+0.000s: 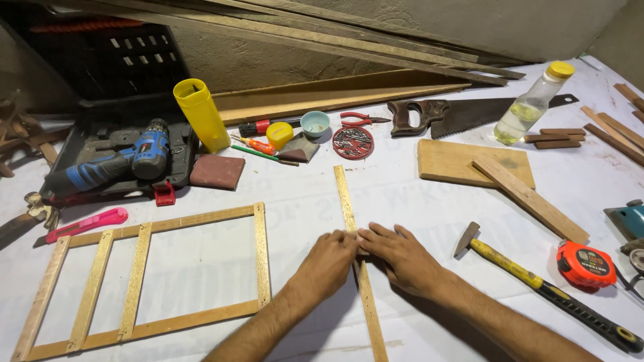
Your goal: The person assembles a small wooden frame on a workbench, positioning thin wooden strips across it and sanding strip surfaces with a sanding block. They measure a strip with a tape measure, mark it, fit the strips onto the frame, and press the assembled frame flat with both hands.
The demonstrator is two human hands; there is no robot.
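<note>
A long thin wooden strip (346, 198) lies on the white sheet, running from the middle toward me. Both my hands rest on it about halfway along. My left hand (327, 263) presses down on the strip from its left side, fingers curled together. My right hand (400, 255) lies flat over it from the right, fingertips meeting the left hand's. To the left lies a rectangular wooden frame (261, 255) with two upright slats inside it.
A yellow-handled hammer (537, 285) and an orange tape measure (585, 264) lie at right. Farther back are a board (456, 163) with a slat on it, a handsaw (463, 114), a bottle (530, 106), a dish of nails (353, 142), pliers, a yellow can (201, 114) and a blue drill (127, 161).
</note>
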